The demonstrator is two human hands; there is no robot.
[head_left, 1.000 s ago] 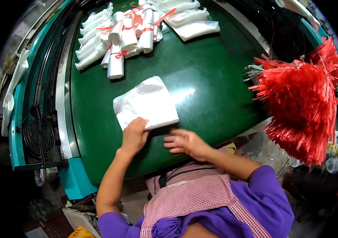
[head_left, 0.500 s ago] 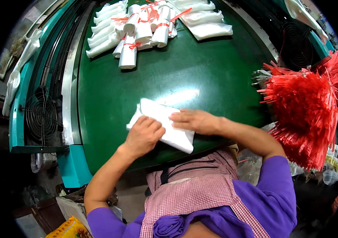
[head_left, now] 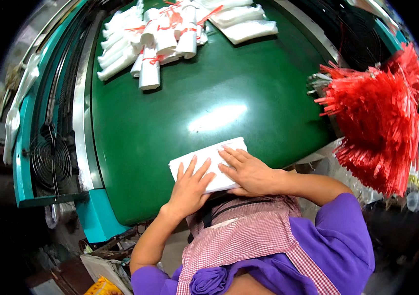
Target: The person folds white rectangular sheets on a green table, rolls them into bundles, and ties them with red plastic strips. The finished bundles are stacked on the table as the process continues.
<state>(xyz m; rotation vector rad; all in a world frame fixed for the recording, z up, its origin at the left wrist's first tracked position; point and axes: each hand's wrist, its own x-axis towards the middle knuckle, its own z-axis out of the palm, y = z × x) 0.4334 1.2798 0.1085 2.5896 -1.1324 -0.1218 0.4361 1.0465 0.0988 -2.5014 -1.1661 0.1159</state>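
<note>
A flat, folded white bundle (head_left: 208, 152), apparently thin plastic bags or film, lies at the near edge of the green belt surface (head_left: 135, 142). My left hand (head_left: 189, 188) rests on its left half with the fingers stretched out. On the right half lies my right hand (head_left: 250, 173), palm down, its fingers spread. Both hands press on the bundle from above without gripping it. Part of its near side is hidden under my hands.
White rolls tied with red strips (head_left: 150, 73) are heaped at the far left. Untied white bundles (head_left: 117, 61) lie left of them, and more white bundles (head_left: 249, 30) to the right. A thick bunch of red strips (head_left: 374, 128) hangs at the right. Metal rails (head_left: 80, 123) border the belt.
The white bundle has turned to lie nearly parallel to the near edge and sits closer to me. My left hand has gone from curled to flat; the right hand has moved nearer and right.
</note>
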